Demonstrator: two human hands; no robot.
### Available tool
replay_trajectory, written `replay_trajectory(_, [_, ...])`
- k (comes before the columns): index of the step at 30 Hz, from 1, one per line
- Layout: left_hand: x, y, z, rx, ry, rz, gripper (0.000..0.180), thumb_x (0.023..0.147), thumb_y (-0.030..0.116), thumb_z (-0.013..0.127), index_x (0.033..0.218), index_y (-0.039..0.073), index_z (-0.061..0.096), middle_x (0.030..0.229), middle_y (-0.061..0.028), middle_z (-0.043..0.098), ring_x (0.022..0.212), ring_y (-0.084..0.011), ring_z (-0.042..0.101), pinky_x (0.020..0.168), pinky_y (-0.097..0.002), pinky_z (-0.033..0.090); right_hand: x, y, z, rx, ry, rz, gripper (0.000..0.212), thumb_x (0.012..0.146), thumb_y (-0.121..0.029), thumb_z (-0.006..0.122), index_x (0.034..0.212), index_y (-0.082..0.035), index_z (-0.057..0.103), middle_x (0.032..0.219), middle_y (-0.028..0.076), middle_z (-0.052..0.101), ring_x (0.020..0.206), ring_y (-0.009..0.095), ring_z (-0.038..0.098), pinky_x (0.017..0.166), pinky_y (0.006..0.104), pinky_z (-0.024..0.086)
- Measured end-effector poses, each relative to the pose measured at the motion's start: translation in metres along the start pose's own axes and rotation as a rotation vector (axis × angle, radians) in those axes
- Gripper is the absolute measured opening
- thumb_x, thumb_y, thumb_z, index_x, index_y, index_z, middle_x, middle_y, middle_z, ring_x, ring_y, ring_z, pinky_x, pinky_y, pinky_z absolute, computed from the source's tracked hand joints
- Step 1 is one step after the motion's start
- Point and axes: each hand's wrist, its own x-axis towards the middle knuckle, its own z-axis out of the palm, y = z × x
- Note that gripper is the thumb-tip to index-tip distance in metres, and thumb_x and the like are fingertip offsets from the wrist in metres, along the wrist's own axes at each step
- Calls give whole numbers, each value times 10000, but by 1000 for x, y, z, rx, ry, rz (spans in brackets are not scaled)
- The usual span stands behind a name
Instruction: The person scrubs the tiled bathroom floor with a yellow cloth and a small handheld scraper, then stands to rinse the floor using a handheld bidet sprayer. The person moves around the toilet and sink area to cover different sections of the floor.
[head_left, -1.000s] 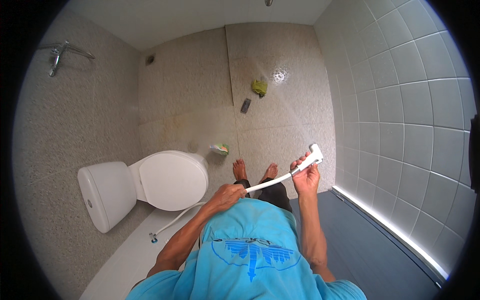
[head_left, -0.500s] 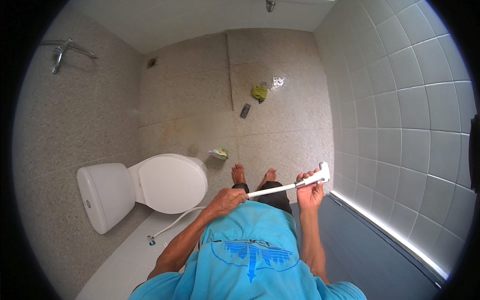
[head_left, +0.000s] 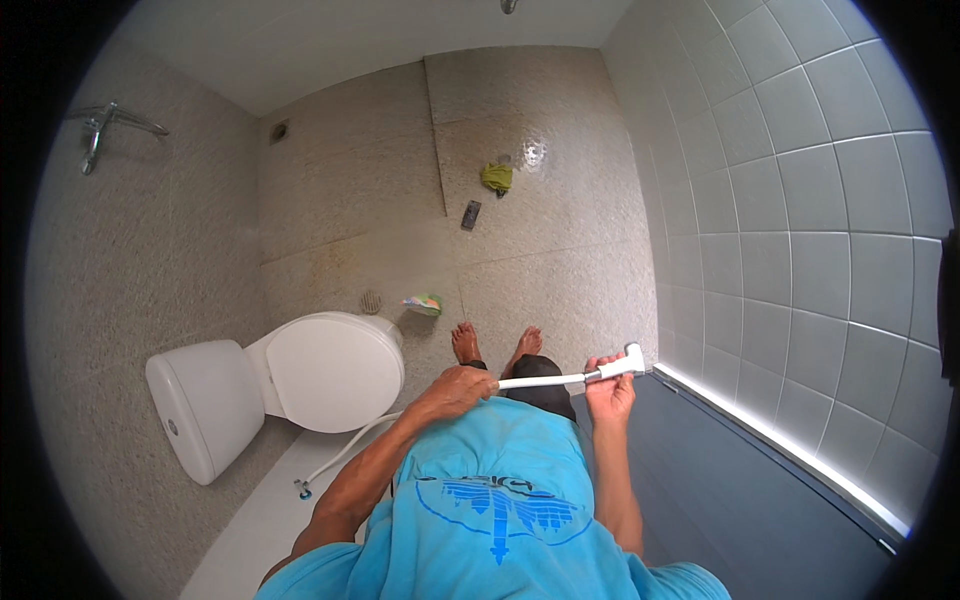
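My right hand [head_left: 610,393] is closed round a white bidet sprayer [head_left: 617,366], its head pointing to the right near the tiled wall. From the sprayer a white hose [head_left: 540,382] runs left across my front into my left hand [head_left: 460,390], whose fingers are wrapped round it. Beyond that hand the hose passes behind my left forearm and comes out beside the toilet. It ends at a small metal valve [head_left: 303,489] on the wall behind me.
A white toilet [head_left: 335,372] with its lid down stands to my left. On the floor ahead lie a green-and-white packet [head_left: 423,304], a dark flat brush-like block [head_left: 470,215] and a yellow-green cloth [head_left: 497,178]. A floor drain [head_left: 371,301] is by the toilet; a tap [head_left: 98,130] juts from the left wall.
The sprayer in my right hand has dropped a little and sits more level, with the hose flatter. The whole view has shifted slightly; both hands keep their hold.
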Motion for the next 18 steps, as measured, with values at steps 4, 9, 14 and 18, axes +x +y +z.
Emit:
replay_trajectory(4, [-9, -4, -7, -19, 37, -51, 379, 941, 351, 504, 800, 30, 649, 695, -135, 614, 650, -258, 587, 632, -408, 444, 18, 16, 27, -29, -106, 107, 338, 930, -291, 587, 1173, -55, 583, 1021, 95, 634, 981, 282, 607, 998, 535, 456])
replay_trajectory(9, [-14, -3, -15, -68, 55, -76, 372, 945, 344, 512, 806, 24, 641, 664, -112, 578, 625, -226, 552, 609, -387, 434, 18, 27, 51, -33, -145, 133, 359, 916, -283, 602, 1188, -50, 581, 1010, 96, 642, 975, 281, 614, 991, 525, 459])
replay_trajectory(14, [-4, -8, -12, -71, 57, -19, 388, 934, 359, 520, 782, 24, 643, 660, -126, 588, 626, -250, 563, 616, -394, 439, 15, 21, 27, -9, 1, 38, 343, 936, -323, 575, 1175, -77, 573, 996, 90, 603, 947, 280, 593, 971, 544, 470])
replay_trajectory(18, [-7, -8, -11, -127, 80, -41, 372, 945, 343, 523, 787, 26, 634, 609, -54, 523, 574, -155, 497, 548, -342, 394, 34, 25, 29, -34, -67, 139, 337, 952, -327, 556, 1174, -75, 582, 1012, 100, 619, 967, 287, 606, 953, 539, 484])
